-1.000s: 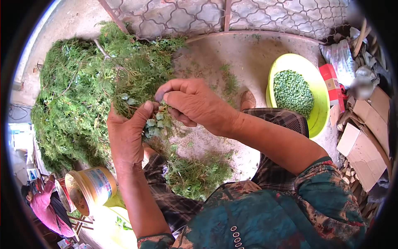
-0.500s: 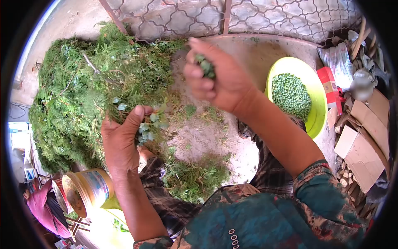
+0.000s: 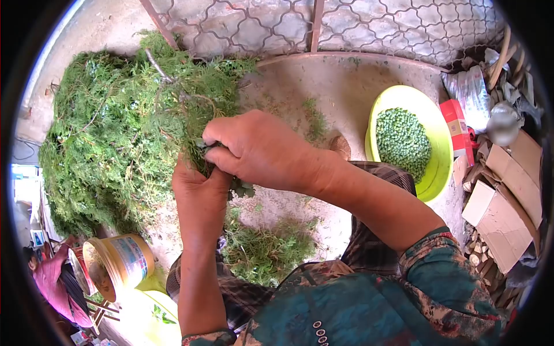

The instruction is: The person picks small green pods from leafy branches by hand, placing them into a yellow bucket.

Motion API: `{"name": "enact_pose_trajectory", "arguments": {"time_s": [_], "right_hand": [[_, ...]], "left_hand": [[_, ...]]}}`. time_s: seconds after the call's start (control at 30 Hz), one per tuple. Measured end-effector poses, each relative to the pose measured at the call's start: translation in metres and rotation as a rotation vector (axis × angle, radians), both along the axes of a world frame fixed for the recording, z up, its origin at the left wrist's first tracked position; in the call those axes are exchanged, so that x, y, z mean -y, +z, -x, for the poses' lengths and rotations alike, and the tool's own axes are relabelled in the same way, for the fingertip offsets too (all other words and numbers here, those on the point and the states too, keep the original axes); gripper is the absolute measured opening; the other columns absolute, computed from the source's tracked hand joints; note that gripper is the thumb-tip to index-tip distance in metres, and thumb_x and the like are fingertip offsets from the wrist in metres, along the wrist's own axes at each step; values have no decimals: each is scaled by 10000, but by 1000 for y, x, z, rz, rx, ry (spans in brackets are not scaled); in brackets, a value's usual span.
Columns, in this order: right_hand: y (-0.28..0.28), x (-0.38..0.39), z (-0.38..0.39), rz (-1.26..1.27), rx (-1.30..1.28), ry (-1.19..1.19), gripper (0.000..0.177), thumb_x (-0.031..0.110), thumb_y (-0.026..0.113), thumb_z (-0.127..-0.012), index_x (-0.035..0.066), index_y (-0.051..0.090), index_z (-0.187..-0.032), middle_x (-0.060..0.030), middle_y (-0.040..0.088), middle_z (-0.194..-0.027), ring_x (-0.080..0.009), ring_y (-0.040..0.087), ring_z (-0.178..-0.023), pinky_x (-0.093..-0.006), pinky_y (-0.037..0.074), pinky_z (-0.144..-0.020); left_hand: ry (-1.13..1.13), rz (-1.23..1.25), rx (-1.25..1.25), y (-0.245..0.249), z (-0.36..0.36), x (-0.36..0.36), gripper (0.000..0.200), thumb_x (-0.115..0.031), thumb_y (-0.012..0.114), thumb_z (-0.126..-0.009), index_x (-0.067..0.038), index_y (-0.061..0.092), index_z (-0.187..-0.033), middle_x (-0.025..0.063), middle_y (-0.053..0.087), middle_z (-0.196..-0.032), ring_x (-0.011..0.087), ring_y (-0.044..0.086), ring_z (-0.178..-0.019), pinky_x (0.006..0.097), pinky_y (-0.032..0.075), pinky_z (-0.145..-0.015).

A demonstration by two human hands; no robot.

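place: a yard outside a house, used for farm work
floor: bare, hard ground in bright sun
fence: metal wire in curly shapes
green pile: big heap of cut branches on the floor
bowl: yellow, full of small green seeds
side: cardboard boxes and a tin can

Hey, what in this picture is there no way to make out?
Head view, sprig gripped by the left hand and right hand: mostly covered by the right hand.
Head view, yellow tub: label print too small to read.
Head view, red box: lettering too small.
Head view, person in pink: cut off by the lower left edge.
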State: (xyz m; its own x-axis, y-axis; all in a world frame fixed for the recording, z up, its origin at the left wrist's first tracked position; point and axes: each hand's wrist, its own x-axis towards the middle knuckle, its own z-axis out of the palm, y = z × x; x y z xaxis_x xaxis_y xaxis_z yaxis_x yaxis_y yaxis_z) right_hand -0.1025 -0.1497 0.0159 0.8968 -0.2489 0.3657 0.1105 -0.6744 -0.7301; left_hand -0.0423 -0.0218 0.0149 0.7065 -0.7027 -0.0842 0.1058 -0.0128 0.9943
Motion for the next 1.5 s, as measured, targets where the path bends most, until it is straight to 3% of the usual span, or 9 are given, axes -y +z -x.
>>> {"name": "enact_pose_trajectory", "arguments": {"time_s": [0.07,0.23,0.37,0.43,0.57,0.77,0.87,1.17,1.5], "right_hand": [[0,0,0,81,4,-18,216,170,604,-782,5,571,-917,-119,562,-652,-193,544,-590,-320,434,-567],[37,5,21,-1109,-329,460,148,116,533,-761,-8,586,-819,-31,518,-567,-100,446,-459,-275,373,-399],[23,4,23,-1157,-131,573,146,146,551,-827,17,551,-896,25,449,-597,-21,365,-470,-186,264,-394],[23,10,24,-1669,-64,434,127,163,560,-847,38,536,-859,29,454,-595,-9,359,-467,-188,267,-394],[18,4,8,-897,-97,98,186,226,540,-891,53,536,-822,35,465,-600,-11,354,-457,-193,271,-396],[18,4,12,-1252,-167,99,199,227,513,-905,55,545,-811,28,478,-617,-19,381,-489,-182,297,-423],[10,6,7,-891,-163,-1,202,231,491,-915,46,533,-844,21,475,-629,-27,390,-505,-184,306,-439],[-1,5,1,-832,-81,63,233,206,495,-876,-26,497,-853,-92,532,-667,-158,493,-587,-336,413,-549],[-4,-1,-3,-596,54,-77,323,169,555,-840,-47,506,-1076,-58,563,-719,-69,480,-663,-248,420,-577]], "left_hand": [[-21,-35,-10,-8,-8,-5,206,-60,608,-813,-31,522,-999,50,624,-819,102,596,-681,226,490,-601],[104,67,-144,-14,-13,-10,121,-54,569,-833,-33,500,-930,41,582,-754,93,541,-593,230,456,-519],[156,79,-403,3,-12,-1,202,29,568,-764,-5,524,-958,95,620,-796,155,604,-679,248,490,-559],[140,84,-384,3,-5,6,177,25,572,-764,-4,543,-937,91,628,-814,148,607,-675,251,492,-566],[71,84,-225,-6,-2,4,100,3,557,-795,-27,591,-884,51,631,-809,103,589,-669,243,480,-598],[262,73,-278,-1,-4,5,183,-229,595,-860,-51,561,-829,36,599,-734,94,563,-666,216,446,-580],[192,-36,-250,11,-5,1,270,-311,608,-849,-48,553,-829,47,592,-709,96,562,-647,222,451,-569],[167,114,-162,4,4,13,192,-135,697,-778,-28,581,-887,4,601,-689,63,532,-547,176,409,-491],[190,109,31,2,8,12,58,-68,557,-857,-41,567,-908,-10,571,-714,30,475,-551,179,362,-472]]}}
